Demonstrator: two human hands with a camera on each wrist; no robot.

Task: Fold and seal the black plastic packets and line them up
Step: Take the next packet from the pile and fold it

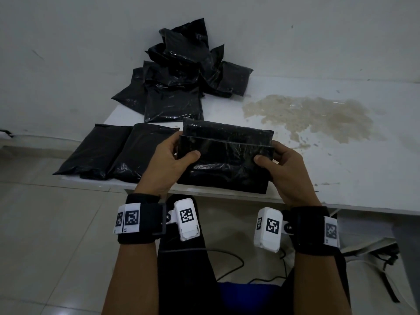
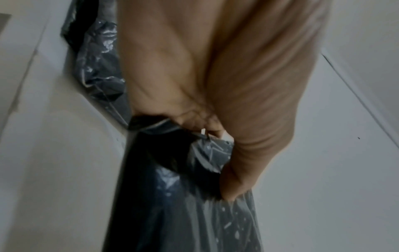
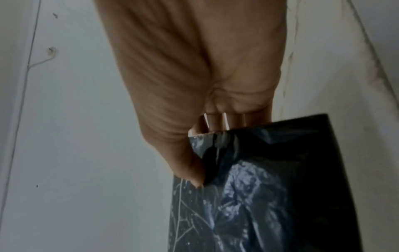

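A black plastic packet rests at the near edge of the white table, its top flap bent over toward me. My left hand pinches the flap's left end, thumb in front and fingers behind. My right hand pinches the right end the same way. In the left wrist view the thumb presses glossy black plastic; the right wrist view shows the thumb on the packet's corner. Two folded packets lie side by side to the left.
A heap of several black packets lies at the back of the table against the wall. A brownish stain spreads over the right part of the tabletop. Cables and a white bag lie on the tiled floor below.
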